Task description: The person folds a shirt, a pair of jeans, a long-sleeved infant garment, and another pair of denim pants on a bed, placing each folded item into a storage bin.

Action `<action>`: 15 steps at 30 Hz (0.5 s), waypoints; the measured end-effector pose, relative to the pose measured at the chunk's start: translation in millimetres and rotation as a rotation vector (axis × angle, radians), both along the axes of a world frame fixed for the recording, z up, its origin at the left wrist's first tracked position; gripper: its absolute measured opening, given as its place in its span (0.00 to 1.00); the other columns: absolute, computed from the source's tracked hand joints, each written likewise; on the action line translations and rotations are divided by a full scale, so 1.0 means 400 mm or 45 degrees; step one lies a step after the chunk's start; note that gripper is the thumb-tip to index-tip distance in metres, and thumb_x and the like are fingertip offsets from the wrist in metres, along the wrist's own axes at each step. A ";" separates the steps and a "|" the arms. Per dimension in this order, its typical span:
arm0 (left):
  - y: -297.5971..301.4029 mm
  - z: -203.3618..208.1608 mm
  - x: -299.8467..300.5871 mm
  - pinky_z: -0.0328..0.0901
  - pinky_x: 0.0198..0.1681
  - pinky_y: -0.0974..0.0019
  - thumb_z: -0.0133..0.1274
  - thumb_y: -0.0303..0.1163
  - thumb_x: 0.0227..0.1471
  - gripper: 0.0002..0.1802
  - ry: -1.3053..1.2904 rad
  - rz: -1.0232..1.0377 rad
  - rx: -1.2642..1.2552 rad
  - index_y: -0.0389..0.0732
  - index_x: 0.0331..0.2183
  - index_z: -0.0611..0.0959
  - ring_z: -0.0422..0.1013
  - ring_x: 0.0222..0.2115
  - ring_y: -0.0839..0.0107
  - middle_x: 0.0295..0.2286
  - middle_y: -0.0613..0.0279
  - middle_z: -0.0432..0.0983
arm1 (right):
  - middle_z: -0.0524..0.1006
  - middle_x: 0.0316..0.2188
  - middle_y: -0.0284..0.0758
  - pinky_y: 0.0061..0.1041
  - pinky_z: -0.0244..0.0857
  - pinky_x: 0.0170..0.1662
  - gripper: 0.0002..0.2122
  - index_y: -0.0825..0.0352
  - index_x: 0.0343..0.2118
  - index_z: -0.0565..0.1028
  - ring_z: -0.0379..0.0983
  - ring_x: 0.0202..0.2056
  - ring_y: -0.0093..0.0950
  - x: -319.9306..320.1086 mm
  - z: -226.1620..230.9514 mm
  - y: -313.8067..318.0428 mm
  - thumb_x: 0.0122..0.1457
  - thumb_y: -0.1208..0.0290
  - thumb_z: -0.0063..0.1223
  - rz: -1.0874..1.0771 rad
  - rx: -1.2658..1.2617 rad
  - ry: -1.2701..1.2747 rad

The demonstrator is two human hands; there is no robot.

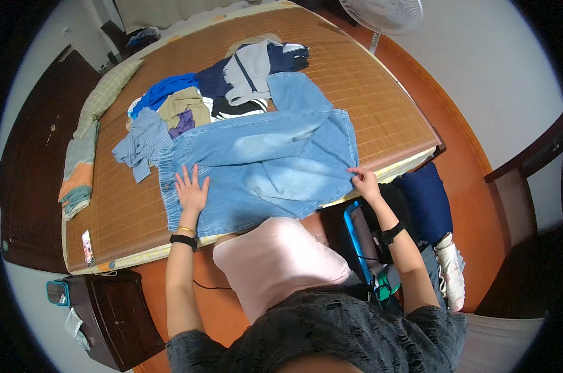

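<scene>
A pair of light-blue denim trousers with a gathered waistband (pixel 232 177) lies spread along the near edge of a bed covered by a brown woven mat (pixel 381 118), the waistband to the left and one leg part folded away on the far side. The left hand (pixel 192 194) rests palm down on the trousers just beside the waistband, its grip wide open with fingers spread, holding nothing. The right hand (pixel 366 185) is at the trousers' right edge, its grip partly closed with fingers curled and fingertips at the denim; whether it pinches the cloth I cannot tell.

Beyond the trousers' waistband end lie a blue-and-white striped cloth garment (pixel 143 146), a crumpled purple cloth (pixel 183 124), a khaki garment (pixel 185 107) and a bright blue garment (pixel 166 90). Directly beyond the trousers is a grey and navy zipped top (pixel 249 71). Well left of the trousers lies a pale checked pillow (pixel 110 93); on their near side, pale pink fabric (pixel 281 255) covers the person's lap.
</scene>
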State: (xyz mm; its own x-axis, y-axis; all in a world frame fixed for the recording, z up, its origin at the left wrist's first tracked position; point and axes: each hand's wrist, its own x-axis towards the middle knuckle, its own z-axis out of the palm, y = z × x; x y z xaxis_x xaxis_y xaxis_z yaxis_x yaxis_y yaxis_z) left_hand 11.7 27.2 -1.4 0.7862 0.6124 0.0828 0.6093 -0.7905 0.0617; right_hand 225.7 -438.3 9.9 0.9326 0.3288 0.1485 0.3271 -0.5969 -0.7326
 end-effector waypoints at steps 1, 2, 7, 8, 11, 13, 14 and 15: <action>-0.003 0.002 -0.007 0.36 0.62 0.48 0.35 0.58 0.55 0.35 -0.045 -0.007 0.022 0.56 0.61 0.54 0.36 0.61 0.46 0.62 0.52 0.38 | 0.77 0.28 0.41 0.30 0.65 0.31 0.11 0.64 0.35 0.79 0.72 0.26 0.31 -0.005 0.032 0.018 0.49 0.76 0.47 -0.047 -0.050 -0.107; -0.002 0.000 -0.015 0.36 0.62 0.48 0.36 0.56 0.55 0.34 -0.089 -0.011 0.044 0.56 0.60 0.55 0.37 0.61 0.45 0.62 0.52 0.39 | 0.77 0.28 0.41 0.30 0.65 0.31 0.11 0.64 0.35 0.79 0.72 0.26 0.31 -0.001 0.057 0.042 0.49 0.76 0.47 -0.047 -0.049 -0.108; -0.028 0.000 -0.035 0.37 0.62 0.48 0.37 0.52 0.57 0.31 -0.283 -0.049 -0.010 0.54 0.60 0.58 0.40 0.61 0.49 0.61 0.54 0.42 | 0.72 0.46 0.39 0.35 0.61 0.50 0.14 0.61 0.44 0.74 0.67 0.48 0.38 0.117 0.058 0.147 0.55 0.72 0.45 0.404 -0.171 -0.511; -0.028 -0.004 -0.045 0.37 0.61 0.48 0.37 0.51 0.57 0.31 -0.330 -0.073 -0.070 0.53 0.59 0.59 0.40 0.61 0.50 0.61 0.55 0.43 | 0.72 0.46 0.39 0.35 0.61 0.50 0.14 0.61 0.44 0.74 0.67 0.48 0.38 0.128 0.045 0.168 0.55 0.72 0.45 0.410 -0.172 -0.508; 0.000 -0.005 -0.060 0.37 0.62 0.49 0.36 0.51 0.58 0.30 -0.176 -0.073 0.014 0.52 0.59 0.59 0.40 0.62 0.53 0.61 0.57 0.43 | 0.57 0.60 0.36 0.56 0.42 0.58 0.21 0.50 0.57 0.61 0.47 0.62 0.43 0.158 0.012 0.210 0.60 0.58 0.41 0.510 -0.376 -0.354; 0.049 -0.013 -0.093 0.37 0.62 0.49 0.35 0.51 0.58 0.30 -0.141 -0.031 0.016 0.52 0.59 0.59 0.40 0.62 0.53 0.62 0.57 0.42 | 0.54 0.62 0.35 0.60 0.38 0.57 0.21 0.46 0.58 0.60 0.44 0.63 0.43 0.168 -0.017 0.217 0.61 0.55 0.38 0.441 -0.576 -0.337; 0.071 -0.011 -0.103 0.37 0.62 0.50 0.35 0.52 0.58 0.30 -0.113 -0.009 0.019 0.51 0.59 0.59 0.39 0.62 0.53 0.62 0.58 0.42 | 0.51 0.63 0.34 0.65 0.34 0.56 0.22 0.43 0.58 0.58 0.41 0.63 0.44 0.173 -0.027 0.207 0.61 0.52 0.35 0.349 -0.779 -0.322; 0.092 -0.008 -0.114 0.36 0.62 0.51 0.34 0.53 0.58 0.31 -0.087 0.015 0.009 0.52 0.59 0.58 0.39 0.62 0.54 0.62 0.58 0.40 | 0.47 0.64 0.33 0.67 0.28 0.56 0.22 0.38 0.59 0.55 0.38 0.64 0.45 0.188 -0.031 0.188 0.61 0.48 0.30 0.213 -0.875 -0.262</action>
